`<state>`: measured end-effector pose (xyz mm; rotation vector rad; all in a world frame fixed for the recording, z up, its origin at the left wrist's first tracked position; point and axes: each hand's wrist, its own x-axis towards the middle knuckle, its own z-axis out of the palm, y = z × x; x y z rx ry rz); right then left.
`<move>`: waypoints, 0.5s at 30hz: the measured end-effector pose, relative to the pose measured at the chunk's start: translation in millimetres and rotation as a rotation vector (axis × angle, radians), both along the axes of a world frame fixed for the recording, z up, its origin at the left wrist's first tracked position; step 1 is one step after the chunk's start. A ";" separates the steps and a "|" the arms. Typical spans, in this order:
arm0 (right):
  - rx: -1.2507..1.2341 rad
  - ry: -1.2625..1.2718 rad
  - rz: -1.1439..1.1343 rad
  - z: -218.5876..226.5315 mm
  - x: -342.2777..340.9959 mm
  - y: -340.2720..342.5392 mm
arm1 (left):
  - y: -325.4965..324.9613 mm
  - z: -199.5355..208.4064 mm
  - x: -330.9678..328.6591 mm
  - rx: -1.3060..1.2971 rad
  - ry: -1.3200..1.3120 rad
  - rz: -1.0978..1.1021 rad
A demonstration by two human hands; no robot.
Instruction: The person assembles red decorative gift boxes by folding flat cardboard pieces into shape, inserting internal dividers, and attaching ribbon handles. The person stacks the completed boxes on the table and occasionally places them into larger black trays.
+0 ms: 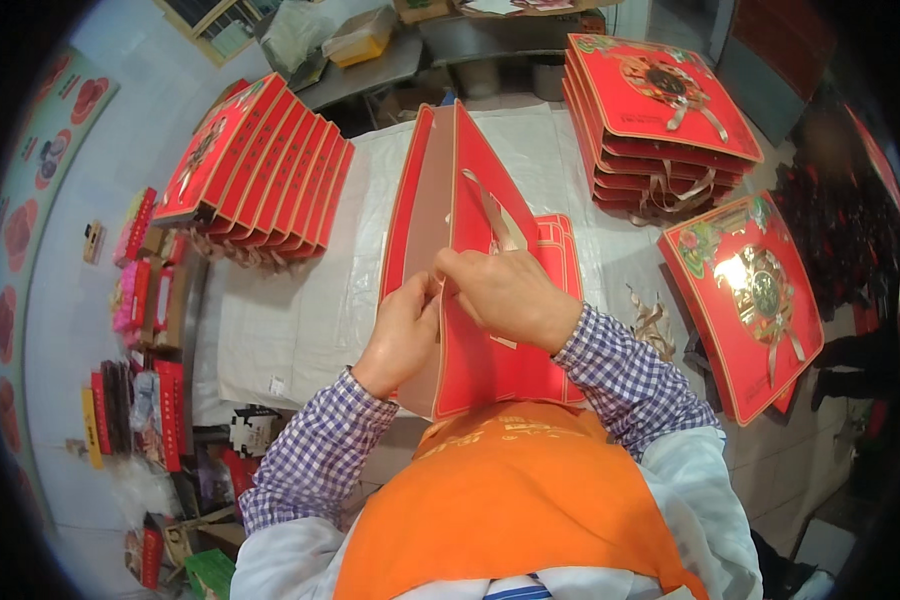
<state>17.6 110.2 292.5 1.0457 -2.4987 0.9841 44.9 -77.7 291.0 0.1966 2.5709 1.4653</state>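
Just past our apron (510,490), we are pinching the box (480,365) by an upright edge with left hand (400,335) and right hand (510,295), probably to steady it. The box is standing open on the sheet (280,320), a ribbon (508,230) showing on its right panel. Farther off, a left stack (270,165) and right stack (660,90) are flanking it, seemingly for easy reach.

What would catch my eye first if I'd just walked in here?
Probably the bright orange apron at bottom centre, with the left hand and right hand close together just above it, at the edge of an upright red package. Next, the red stacks at upper left and upper right, and the shiny gold medallion on a red package at the right.
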 end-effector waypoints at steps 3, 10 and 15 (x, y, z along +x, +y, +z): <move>-0.030 -0.008 0.004 -4.4 -2.1 2.7 | 1.5 15.9 1.1 0.020 -0.196 0.050; -0.166 -0.098 0.048 -9.1 1.9 1.9 | -14.0 -0.8 7.7 0.602 -0.342 0.204; -0.619 -0.438 -0.051 -48.3 19.9 -0.4 | 7.7 -3.8 19.3 0.784 -0.388 0.214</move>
